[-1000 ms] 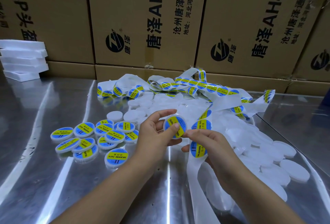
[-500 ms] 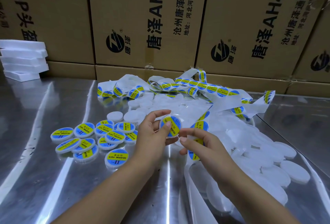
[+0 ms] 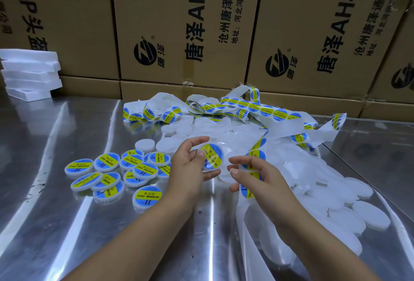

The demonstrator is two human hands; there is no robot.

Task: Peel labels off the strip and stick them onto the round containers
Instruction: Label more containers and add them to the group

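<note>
Head view: the left hand (image 3: 190, 164) grips a labelled container (image 3: 211, 157) by its edge above a steel table (image 3: 67, 224). Just beside it, the right hand (image 3: 257, 177) curls round the label strip (image 3: 247, 191). Finished containers (image 3: 112, 173) lie to the left of the hands and blank white containers (image 3: 336, 195) to the right, with cardboard boxes (image 3: 179, 23) behind.

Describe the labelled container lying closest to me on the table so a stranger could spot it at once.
On the steel table, look at the cluster of labelled containers left of the left hand, which holds another container. The closest container lies flat at the cluster's near edge, beside the left forearm. Unlike its neighbours, it sits nearest the person with nothing overlapping it.
</note>
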